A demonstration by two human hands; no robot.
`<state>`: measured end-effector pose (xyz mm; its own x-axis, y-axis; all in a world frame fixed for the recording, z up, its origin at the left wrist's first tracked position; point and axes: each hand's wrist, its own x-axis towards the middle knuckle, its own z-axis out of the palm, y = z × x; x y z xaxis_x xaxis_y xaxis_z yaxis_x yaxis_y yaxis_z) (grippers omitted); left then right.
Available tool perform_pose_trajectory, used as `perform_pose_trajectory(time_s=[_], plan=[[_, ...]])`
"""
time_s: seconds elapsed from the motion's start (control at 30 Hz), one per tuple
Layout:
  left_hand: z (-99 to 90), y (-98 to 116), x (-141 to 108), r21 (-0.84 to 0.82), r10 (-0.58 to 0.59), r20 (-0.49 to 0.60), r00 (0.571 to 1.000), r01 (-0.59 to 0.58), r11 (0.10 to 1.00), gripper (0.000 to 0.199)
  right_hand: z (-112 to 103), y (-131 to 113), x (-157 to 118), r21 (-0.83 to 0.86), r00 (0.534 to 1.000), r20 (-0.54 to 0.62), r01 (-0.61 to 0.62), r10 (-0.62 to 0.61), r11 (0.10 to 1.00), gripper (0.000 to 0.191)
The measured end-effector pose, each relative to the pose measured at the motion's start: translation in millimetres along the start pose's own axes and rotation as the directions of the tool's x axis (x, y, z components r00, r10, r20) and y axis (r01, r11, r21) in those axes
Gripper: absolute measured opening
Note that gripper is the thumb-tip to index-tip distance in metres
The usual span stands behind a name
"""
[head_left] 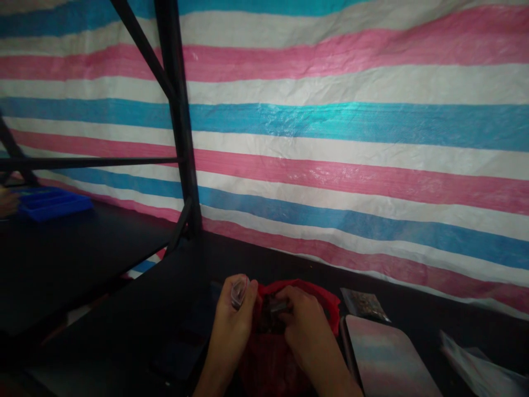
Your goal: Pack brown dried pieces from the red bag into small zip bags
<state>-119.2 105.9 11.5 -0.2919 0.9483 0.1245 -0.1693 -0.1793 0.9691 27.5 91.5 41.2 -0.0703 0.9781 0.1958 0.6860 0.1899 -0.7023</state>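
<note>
My left hand [235, 306] is closed around a small clear plastic bag [239, 291], its mouth facing up. Just right of it, a red plastic bag [268, 358] stands with its top spread apart, dark loose contents [266, 322] showing inside. My right hand [303, 320] reaches into the mouth of the red bag, fingers pinched on a small greyish, scoop-like piece [279, 306]. Its exact kind is hard to make out in the dim light. The fingertips of my left hand are close to the red bag's left rim.
A filled clear bag [366, 304] lies right of the red bag, behind a flat, silvery device or case [388, 353]. Clear plastic bags [481, 366] lie farther right. At left are a black metal post [176, 110], another table with a blue tray [53, 203], and another person's hand [7, 202]. Striped sheeting hangs behind.
</note>
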Motion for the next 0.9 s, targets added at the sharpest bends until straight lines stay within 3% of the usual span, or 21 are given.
perform_pose_trajectory(time_s=[0.23, 0.5, 0.63, 0.77, 0.9], plan=[[1.8, 0, -5, -0.147, -0.118, -0.038, 0.992, 0.111, 0.983, 0.065, 2, 9, -2, 0.097, 0.996, 0.064, -0.070, 0.064, 0.993, 0.033], [20.9, -7, -17, -0.200, -0.128, -0.035, 0.991, 0.118, 0.973, 0.060, -11, 24, -6, 0.168, 0.989, 0.129, -0.092, 0.070, 0.981, 0.039], [17.0, -5, -15, -0.155, -0.101, -0.042, 0.994, 0.094, 0.983, 0.059, -16, 27, -5, 0.233, 0.987, 0.130, -0.121, 0.092, 0.965, 0.038], [7.8, 2, -10, -0.062, -0.019, -0.032, 0.999, 0.017, 0.998, 0.054, -22, 29, -5, 0.416, 0.987, 0.144, -0.125, 0.071, 0.901, 0.036], [1.6, 2, -13, 0.090, 0.074, 0.084, 0.994, -0.082, 0.993, 0.037, -37, 23, -6, 0.556, 0.994, 0.106, -0.087, 0.034, 0.827, 0.029]])
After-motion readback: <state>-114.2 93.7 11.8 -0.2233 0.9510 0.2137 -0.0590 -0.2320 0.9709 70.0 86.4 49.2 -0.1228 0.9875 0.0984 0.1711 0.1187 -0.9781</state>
